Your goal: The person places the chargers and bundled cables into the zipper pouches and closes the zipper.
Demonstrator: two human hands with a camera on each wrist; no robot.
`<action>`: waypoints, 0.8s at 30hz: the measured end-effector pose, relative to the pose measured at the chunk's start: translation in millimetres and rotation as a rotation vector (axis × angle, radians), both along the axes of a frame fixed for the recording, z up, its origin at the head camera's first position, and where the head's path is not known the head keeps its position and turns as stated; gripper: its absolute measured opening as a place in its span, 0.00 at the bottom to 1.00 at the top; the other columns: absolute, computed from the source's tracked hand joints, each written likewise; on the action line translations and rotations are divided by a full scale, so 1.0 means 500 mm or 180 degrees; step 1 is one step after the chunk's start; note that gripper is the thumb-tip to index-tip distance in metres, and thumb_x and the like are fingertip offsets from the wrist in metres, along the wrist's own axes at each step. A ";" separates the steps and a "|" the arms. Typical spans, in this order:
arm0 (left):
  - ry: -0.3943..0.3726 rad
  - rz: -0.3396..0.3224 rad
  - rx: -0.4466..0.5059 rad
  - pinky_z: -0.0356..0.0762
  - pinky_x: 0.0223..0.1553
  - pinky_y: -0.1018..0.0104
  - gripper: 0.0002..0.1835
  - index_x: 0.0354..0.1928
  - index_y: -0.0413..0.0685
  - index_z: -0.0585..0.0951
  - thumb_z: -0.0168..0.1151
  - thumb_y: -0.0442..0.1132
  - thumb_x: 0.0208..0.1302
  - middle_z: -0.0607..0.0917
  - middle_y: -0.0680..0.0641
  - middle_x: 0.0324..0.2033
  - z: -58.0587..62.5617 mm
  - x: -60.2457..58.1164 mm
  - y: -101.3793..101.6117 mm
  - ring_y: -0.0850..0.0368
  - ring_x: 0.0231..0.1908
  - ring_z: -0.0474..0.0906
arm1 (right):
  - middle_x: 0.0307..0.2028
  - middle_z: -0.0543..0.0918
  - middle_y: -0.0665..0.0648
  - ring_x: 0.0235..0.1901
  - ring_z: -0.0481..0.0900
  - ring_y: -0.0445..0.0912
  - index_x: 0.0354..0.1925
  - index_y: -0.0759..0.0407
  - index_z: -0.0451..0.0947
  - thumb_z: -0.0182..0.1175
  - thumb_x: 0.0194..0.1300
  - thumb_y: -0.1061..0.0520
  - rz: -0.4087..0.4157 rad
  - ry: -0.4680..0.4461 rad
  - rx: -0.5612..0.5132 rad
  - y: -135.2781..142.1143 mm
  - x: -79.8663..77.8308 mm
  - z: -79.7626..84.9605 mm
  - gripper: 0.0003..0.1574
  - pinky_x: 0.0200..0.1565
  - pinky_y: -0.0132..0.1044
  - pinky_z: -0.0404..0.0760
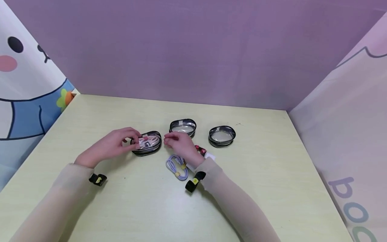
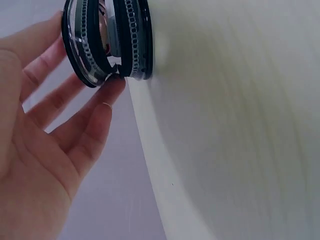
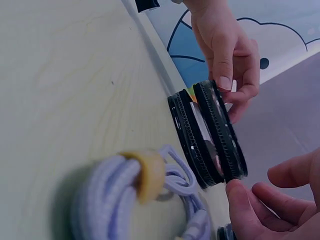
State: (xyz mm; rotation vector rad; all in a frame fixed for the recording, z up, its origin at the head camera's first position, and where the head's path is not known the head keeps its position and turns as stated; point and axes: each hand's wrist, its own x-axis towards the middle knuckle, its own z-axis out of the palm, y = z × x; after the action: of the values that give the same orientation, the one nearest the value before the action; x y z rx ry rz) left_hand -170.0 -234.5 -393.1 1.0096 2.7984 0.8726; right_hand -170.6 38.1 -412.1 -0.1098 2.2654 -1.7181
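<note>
A small oval zippered case (image 1: 146, 144) with black edges and a clear top lies on the table, a pinkish cable or similar item visible inside. My left hand (image 1: 113, 144) pinches its left end between thumb and fingers; the left wrist view shows those fingertips against the case's zippered side (image 2: 135, 40). Just off the opposite end is my right hand (image 1: 182, 146), its fingers loosely bent and holding nothing. In the right wrist view its fingertips come very near the case (image 3: 210, 135). A coiled lavender cable (image 1: 176, 167) with yellow ties lies below my right hand.
Two similar black-edged cases stand farther back, one behind my right hand (image 1: 183, 125) and one to the right (image 1: 222, 136). A red-and-black item (image 1: 201, 150) and a white piece (image 1: 210, 155) are partly hidden by my right wrist. A purple wall (image 1: 193, 50) bounds the table's back.
</note>
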 end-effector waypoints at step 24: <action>-0.0089 -0.0097 0.0034 0.77 0.48 0.49 0.16 0.56 0.43 0.83 0.64 0.31 0.66 0.76 0.37 0.63 -0.011 0.011 0.007 0.37 0.63 0.71 | 0.48 0.85 0.62 0.47 0.84 0.47 0.56 0.68 0.78 0.57 0.73 0.62 0.0599 0.0199 -0.0277 0.079 0.059 0.068 0.17 0.51 0.38 0.82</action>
State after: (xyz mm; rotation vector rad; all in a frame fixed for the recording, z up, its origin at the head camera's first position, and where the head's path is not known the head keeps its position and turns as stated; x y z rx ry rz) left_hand -164.3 -231.3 -398.5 1.0304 2.7510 0.8922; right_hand -141.1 77.7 -378.2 -0.3875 2.1458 -1.7348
